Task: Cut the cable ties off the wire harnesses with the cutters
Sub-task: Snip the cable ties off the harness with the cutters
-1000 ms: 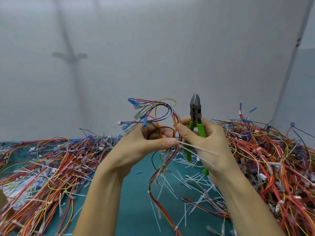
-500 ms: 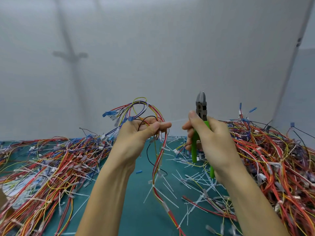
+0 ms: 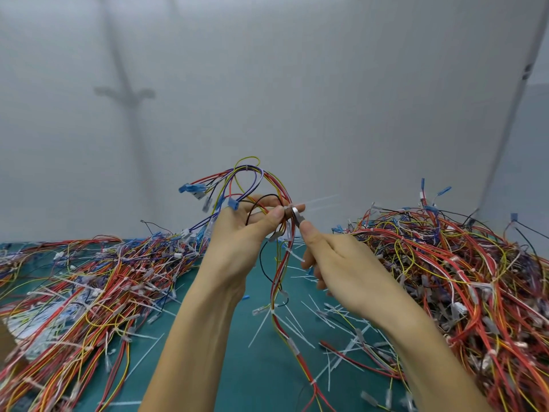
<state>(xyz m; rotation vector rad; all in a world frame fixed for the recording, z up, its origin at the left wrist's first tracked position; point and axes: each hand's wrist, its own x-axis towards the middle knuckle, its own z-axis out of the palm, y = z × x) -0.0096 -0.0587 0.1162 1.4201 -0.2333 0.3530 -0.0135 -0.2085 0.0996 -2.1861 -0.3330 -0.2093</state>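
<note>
A heap of harnesses (image 3: 89,281) covers the left of the worktop (image 3: 252,382). The left hand (image 3: 237,242) pinches one wire harness (image 3: 279,281) aloft. The cutters (image 3: 297,217) have their tip at a cable tie (image 3: 320,200), and the right hand (image 3: 341,269) is curled round them. Many cut tie ends (image 3: 294,319) lie below. Lower ties on this harness and the right heap (image 3: 460,278) suggest plenty remains.

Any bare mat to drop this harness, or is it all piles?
Barest mat sits between left forearm and right forearm, around the hanging harness; a thinner strip separates left forearm from the left wire pile. Cut ties litter the right side; the right wire pile is packed.
</note>
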